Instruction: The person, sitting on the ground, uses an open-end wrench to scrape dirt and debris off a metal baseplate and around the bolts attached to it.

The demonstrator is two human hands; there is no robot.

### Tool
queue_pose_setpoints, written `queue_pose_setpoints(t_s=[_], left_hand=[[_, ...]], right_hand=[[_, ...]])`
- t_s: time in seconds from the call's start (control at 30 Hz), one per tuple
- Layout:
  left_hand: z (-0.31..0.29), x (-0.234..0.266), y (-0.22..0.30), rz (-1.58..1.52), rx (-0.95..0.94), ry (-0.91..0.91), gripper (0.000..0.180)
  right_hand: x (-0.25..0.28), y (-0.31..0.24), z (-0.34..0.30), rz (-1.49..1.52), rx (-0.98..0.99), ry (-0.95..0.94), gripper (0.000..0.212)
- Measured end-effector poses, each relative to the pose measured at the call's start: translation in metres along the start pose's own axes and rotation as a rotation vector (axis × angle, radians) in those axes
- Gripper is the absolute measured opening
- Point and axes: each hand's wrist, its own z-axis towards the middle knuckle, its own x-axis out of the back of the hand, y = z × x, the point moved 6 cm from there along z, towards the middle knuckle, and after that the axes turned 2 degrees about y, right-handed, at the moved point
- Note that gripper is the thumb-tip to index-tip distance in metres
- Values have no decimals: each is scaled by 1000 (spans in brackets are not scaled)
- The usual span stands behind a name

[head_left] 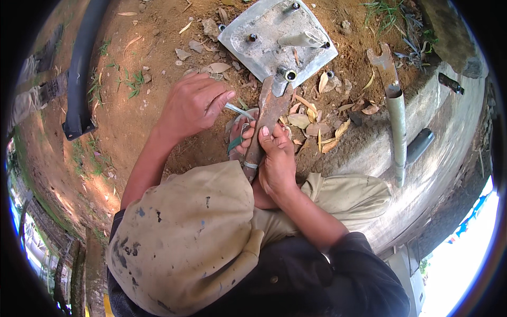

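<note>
The left hand (199,103) curls around a thin metal rod (237,111), whose tip reaches the left edge of a rusty flat bar (270,108); the right hand (277,161) clasps that bar, thumb on top. The bar's far end points to 12 o'clock, by the corner of a grey plate (272,34); contact is unclear. The work looks partway: a pale band (250,165) crosses the bar's 6 o'clock end, yet rod and bar are both in hand. What remains cannot be told.
</note>
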Motion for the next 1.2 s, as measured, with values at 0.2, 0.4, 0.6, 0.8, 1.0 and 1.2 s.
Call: queue_pose_setpoints(t_s=[0.2,0.4,0.6,0.8,1.0,1.2], left_hand=[[-2,-3,-1,-44,-24,-8,17],[-1,-5,-3,-23,8,-90,18],[-5,-13,3,-89,-31,-102,16],[-3,-32,25,-142,114,75,38],[35,-45,28,-80,135,74,55],[60,-53,44,77,23,-9,52]], right_hand=[[8,-10,5,-44,59,24,21],[25,-43,23,-233,83,-25,19],[47,-176,43,-1376,134,-174,15],[91,-222,10,-1091,234,36,20],[131,-159,-4,-824,284,116,18],[143,-183,2,-1333,516,370,16]])
